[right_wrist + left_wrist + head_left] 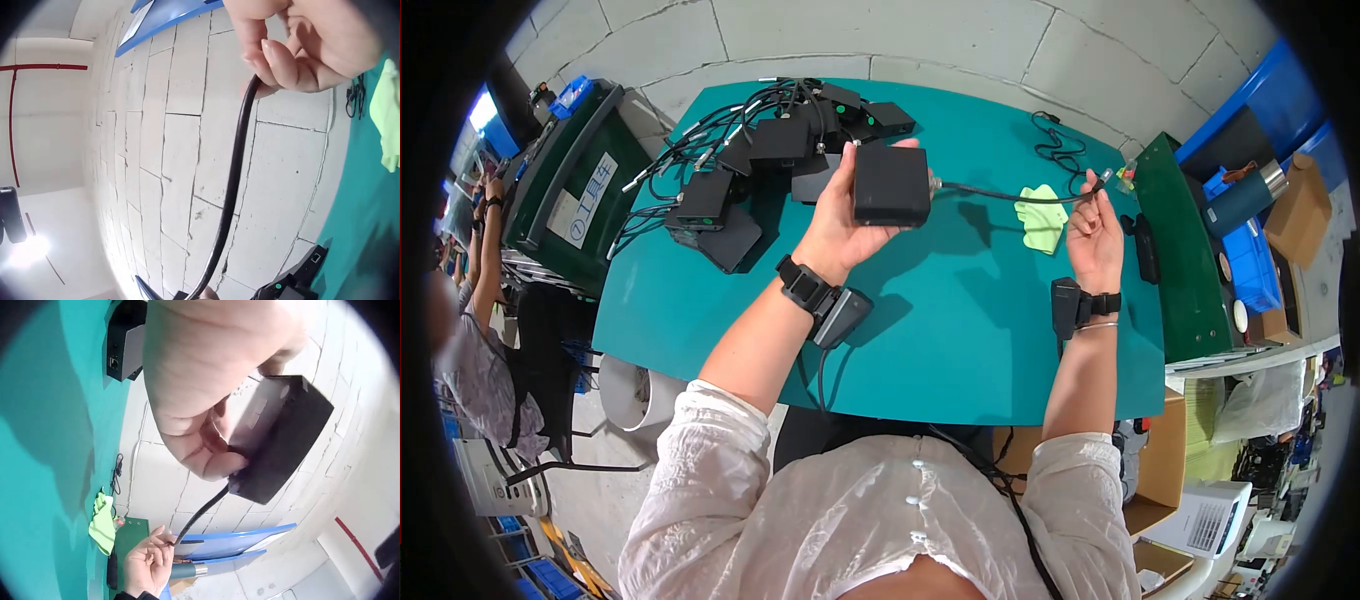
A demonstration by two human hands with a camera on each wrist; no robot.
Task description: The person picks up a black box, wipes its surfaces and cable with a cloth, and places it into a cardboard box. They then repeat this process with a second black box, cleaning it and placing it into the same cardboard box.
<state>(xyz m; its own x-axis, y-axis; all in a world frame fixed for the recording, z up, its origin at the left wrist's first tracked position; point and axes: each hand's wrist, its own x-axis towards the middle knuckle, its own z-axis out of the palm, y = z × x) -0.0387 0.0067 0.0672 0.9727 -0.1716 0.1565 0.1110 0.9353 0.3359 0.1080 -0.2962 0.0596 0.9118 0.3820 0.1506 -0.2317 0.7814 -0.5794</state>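
Note:
My left hand (840, 228) grips a black rectangular box (891, 186) and holds it above the table, with the thumb along one side. From the box's right side a black cable (990, 193) runs across to my right hand (1095, 235). Near its metal-tipped end (1107, 176), the right fingers pinch the cable. In the right wrist view, thumb and fingertips close around the cable (234, 178), which bends down toward the box. The left wrist view shows fingers curled round the edge of the box (284, 440).
Several similar black boxes (781, 142) with cables lie piled at the back left of the green table (940, 340). A light green cloth (1041, 218) lies near the right hand. A dark green cabinet (1190, 260) borders the right edge; a person (485, 350) is at far left.

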